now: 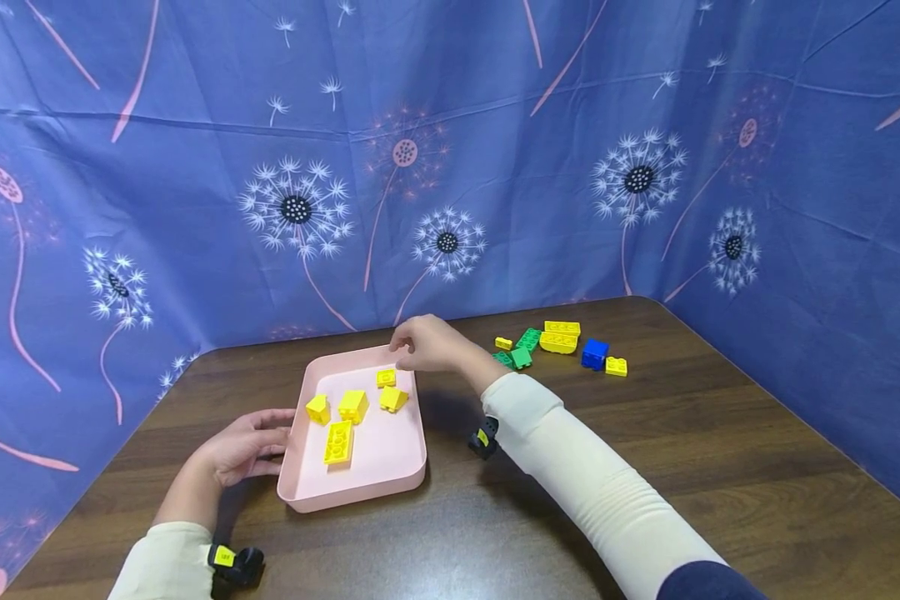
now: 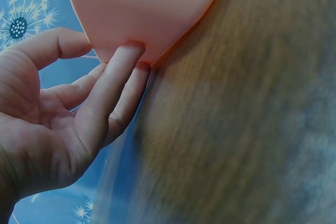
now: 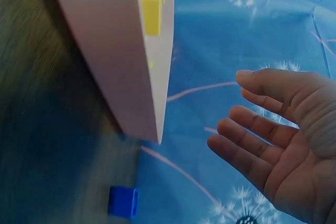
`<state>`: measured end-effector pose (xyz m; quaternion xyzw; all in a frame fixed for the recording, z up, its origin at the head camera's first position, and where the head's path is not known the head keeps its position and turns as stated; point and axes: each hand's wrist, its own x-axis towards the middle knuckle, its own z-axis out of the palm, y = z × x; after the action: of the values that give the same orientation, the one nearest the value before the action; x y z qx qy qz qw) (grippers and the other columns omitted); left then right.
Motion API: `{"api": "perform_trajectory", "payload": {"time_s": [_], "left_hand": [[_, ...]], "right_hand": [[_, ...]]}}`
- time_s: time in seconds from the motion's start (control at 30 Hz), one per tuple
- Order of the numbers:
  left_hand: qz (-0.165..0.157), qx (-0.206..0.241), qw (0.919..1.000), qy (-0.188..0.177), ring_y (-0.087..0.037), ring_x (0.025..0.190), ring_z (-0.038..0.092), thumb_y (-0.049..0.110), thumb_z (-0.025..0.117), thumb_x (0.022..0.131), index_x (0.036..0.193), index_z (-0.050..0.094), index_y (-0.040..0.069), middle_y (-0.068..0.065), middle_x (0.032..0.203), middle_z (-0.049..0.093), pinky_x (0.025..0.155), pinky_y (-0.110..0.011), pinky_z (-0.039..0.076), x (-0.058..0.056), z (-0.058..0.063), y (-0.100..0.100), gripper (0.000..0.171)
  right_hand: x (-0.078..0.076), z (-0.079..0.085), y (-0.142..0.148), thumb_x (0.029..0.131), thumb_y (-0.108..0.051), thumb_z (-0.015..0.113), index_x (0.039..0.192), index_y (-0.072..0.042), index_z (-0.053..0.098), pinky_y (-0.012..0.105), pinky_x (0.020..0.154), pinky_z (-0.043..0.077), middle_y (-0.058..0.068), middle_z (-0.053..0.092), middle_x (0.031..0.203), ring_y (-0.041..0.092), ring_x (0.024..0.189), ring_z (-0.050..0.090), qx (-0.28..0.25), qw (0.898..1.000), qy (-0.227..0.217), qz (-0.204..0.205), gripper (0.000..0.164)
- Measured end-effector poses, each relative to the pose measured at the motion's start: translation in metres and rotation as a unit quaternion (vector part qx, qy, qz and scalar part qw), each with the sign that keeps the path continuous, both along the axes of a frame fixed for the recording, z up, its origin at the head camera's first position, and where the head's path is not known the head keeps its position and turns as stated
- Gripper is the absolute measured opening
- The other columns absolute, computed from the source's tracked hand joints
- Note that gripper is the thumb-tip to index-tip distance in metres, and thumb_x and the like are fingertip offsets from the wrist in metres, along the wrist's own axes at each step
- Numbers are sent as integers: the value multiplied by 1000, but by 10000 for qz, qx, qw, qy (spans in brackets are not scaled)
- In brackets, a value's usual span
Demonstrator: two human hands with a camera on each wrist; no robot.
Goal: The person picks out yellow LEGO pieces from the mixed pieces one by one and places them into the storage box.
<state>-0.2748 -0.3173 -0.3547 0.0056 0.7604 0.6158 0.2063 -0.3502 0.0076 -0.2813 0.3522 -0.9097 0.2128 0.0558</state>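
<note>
A shallow pink tray point(image 1: 393, 454) stands on the table with several yellow toy bricks point(image 1: 338, 442) inside. My left hand point(image 1: 240, 447) is at the tray's left side. Its fingertips touch the outer wall point(image 2: 142, 14) in the left wrist view, fingers extended rather than wrapped round the rim. Above the far right corner of the tray is my right hand point(image 1: 431, 343), fingers loosely bent. The right wrist view shows that hand point(image 3: 283, 135) holding nothing, apart from the tray's pink wall point(image 3: 100, 51).
To the right of the tray lie loose bricks: green ones point(image 1: 528, 339), yellow ones point(image 1: 559, 342), a blue one point(image 1: 594, 354) and a small yellow one point(image 1: 616, 367). Blue patterned cloth point(image 1: 495, 167) hangs behind the wooden table point(image 1: 510, 517).
</note>
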Motion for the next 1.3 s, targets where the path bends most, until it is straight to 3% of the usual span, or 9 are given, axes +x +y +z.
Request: {"api": "perform_trajectory", "payload": {"time_s": [0.13,0.33,0.5,1.03,1.3], "left_hand": [[20,-7,10000,14,-22,99,65,8,56,93,149,18,-7,-19,123,57,84,-47,56,0,0,1,69],[2,-13,10000,10,-22,99,65,9,56,94,149,18,-7,-18,122,58,84,-47,56,0,0,0,69],[-48,29,10000,35,-22,98,65,8,56,94,149,18,-7,-16,119,59,84,-47,56,0,-2,1,69],[-224,226,9995,25,-21,98,66,7,55,95,149,15,-8,-12,115,63,84,-46,56,0,-1,-2,69],[-208,199,9996,13,-20,99,66,7,55,95,149,16,-7,-11,116,63,83,-45,56,-2,-1,-3,69]], "right_hand": [[-4,-5,13,83,-14,75,101,-9,74,23,69,48,0,67,84,14,77,57,22,9998,168,-106,19],[-12,-14,35,81,-12,75,101,-5,74,28,75,51,7,72,96,17,83,62,-98,9995,112,-294,21],[-20,-18,56,82,-12,74,101,-7,74,30,77,53,6,71,97,16,84,63,-74,9983,150,-551,19],[-40,-23,105,88,-13,70,113,-5,71,42,94,49,11,68,114,27,108,61,-67,9868,-266,-1593,26],[-50,-35,113,90,-12,67,117,-4,69,44,92,50,13,65,120,31,111,59,41,9819,-451,-1838,28]]}}
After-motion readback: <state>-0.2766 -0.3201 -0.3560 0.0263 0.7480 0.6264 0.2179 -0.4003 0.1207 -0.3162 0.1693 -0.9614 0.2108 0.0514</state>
